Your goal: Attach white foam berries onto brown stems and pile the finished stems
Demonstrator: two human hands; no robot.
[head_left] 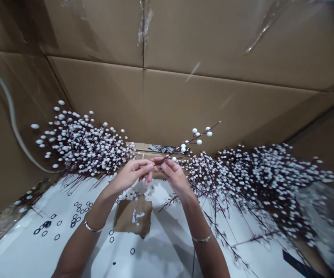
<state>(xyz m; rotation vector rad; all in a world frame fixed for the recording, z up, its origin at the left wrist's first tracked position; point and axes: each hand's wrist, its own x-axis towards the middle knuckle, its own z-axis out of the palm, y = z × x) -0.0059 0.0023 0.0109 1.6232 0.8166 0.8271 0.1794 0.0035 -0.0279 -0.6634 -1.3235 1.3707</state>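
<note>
My left hand [136,171] and my right hand [173,174] meet over the middle of the white table. Between them is an artificial berry branch [183,148], a thin dark brown stem with white berries, slanting up to the right. The fingers of my right hand are closed round its lower part. My left thumb and fingers pinch at the stem's lower end; whether a small ring is there too is hidden. Several black rings [57,237] lie loose on the table left of my left forearm.
Heaps of white berry branches lie at the left [82,143] and right [242,173]. A brown cardboard piece [132,217] lies between my forearms. A cardboard box [149,148] stands against the cardboard wall [213,104]. Clear plastic [323,216] is at the right, a white cable [12,110] at the left.
</note>
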